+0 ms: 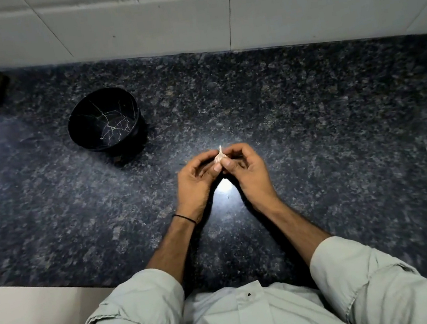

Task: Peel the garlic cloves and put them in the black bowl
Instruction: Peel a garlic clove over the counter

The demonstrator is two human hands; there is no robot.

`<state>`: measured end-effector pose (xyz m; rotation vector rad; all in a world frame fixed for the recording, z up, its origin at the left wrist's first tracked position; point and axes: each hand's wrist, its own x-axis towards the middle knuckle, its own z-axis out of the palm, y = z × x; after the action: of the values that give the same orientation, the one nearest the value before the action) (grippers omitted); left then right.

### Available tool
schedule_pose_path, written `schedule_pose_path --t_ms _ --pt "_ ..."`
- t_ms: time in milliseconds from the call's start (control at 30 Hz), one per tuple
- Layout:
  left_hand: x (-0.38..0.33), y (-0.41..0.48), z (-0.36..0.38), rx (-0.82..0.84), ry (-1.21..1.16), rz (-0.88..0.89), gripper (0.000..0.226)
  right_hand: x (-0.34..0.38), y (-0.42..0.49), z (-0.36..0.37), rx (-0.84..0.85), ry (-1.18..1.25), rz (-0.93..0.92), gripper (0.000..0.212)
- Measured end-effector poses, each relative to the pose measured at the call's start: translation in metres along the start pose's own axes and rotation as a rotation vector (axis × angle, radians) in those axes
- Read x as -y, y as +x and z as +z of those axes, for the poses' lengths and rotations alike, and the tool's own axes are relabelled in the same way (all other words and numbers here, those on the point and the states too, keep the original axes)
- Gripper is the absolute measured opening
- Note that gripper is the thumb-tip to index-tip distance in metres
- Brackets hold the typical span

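While the garlic [220, 157] sits over the worktop [311, 120], stem tip up, my left grip [196, 183] and right grip [247, 173] both pinch it at the fingertips, thumbs touching. Skin on. Bowl [85, 116] stands well apart, to my left, farther back, upright.

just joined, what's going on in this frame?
A person pinches a garlic clove between the left hand and the right hand, above the dark speckled counter. The clove's papery skin looks to be on. The black bowl sits on the counter, beyond and left of the hands, with no cloves visible inside. Peeling seems to be only starting.
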<state>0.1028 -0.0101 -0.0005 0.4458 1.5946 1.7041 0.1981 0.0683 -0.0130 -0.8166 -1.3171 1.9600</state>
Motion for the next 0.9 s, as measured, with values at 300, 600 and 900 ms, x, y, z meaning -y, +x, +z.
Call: schedule_pose_path --t_ms 300,600,900 --pt "0.003 -0.001 0.003 -0.019 0.081 0.072 0.027 -0.002 0.002 0.0 -0.055 -0.041 -0.026 0.017" --pt "0.004 -0.003 0.011 -0.062 0.086 0.106 0.022 -0.01 0.003 0.0 -0.15 -0.181 -0.045 0.013" --pt "0.005 -0.004 0.012 -0.097 0.085 0.112 0.02 -0.014 -0.001 0.006 -0.268 -0.397 -0.086 0.01"
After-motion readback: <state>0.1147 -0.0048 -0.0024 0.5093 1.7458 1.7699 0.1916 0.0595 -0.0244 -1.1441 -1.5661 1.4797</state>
